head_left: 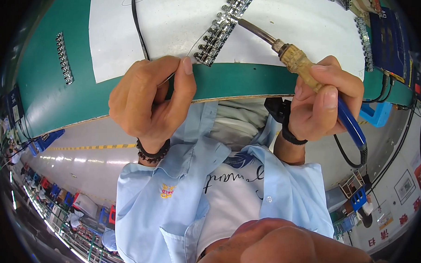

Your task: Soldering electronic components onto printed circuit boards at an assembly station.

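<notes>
My right hand (325, 100) is closed around a soldering iron (298, 62) with a yellowish collar and a blue grip. Its metal tip touches, or nearly touches, a row of small shiny metal parts (214, 39) lying slanted on white paper (172, 19). My left hand (151, 97) pinches a thin solder wire (196, 43) between thumb and forefinger, just left of the row's near end. The wire runs up toward the parts; where its far end meets them is too small to tell. A black cord (139, 24) passes down behind my left hand.
The paper lies on a green tabletop (36, 88). Similar metal rows lie at left (64, 59) and right (363, 42). A dark blue box (390, 42) with cables stands at the right edge. A blue plastic holder (377, 113) sits below it.
</notes>
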`<state>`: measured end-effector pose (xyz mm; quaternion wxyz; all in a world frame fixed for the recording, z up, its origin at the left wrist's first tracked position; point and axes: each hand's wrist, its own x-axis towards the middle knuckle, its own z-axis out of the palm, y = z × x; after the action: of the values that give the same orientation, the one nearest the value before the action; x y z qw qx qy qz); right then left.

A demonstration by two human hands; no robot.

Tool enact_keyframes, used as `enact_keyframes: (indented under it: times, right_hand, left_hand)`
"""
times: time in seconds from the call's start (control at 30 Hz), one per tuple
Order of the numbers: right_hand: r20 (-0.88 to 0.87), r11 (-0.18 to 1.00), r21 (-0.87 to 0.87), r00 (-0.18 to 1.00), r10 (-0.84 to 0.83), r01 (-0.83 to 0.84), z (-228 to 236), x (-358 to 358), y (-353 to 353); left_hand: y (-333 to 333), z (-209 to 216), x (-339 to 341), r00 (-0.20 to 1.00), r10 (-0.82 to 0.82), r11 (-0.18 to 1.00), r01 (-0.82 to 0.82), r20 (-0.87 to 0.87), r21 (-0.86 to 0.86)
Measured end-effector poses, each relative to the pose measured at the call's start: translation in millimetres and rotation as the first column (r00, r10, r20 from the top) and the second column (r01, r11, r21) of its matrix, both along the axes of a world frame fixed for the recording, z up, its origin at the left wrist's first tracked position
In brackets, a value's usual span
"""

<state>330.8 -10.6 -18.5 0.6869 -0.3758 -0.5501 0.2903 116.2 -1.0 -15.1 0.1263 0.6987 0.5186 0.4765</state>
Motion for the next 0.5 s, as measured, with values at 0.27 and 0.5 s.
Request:
enact_keyframes:
  times: [0.27, 0.5]
  right_hand:
    - [0.047, 1.000, -0.028, 0.999, 0.009, -0.008, 1.5, -2.1, -0.7]
    - [0.099, 0.999, -0.004, 0.995, 0.033, -0.032, -0.2, -1.6, 2.1]
  left_hand:
    - [1.2, 2.6, 0.7, 0.999, -0.008, 1.000, 0.007, -0.037, -0.018]
    - [2.3, 5.4, 1.3, 0.996, -0.013, 0.999, 0.009, -0.085, -0.043]
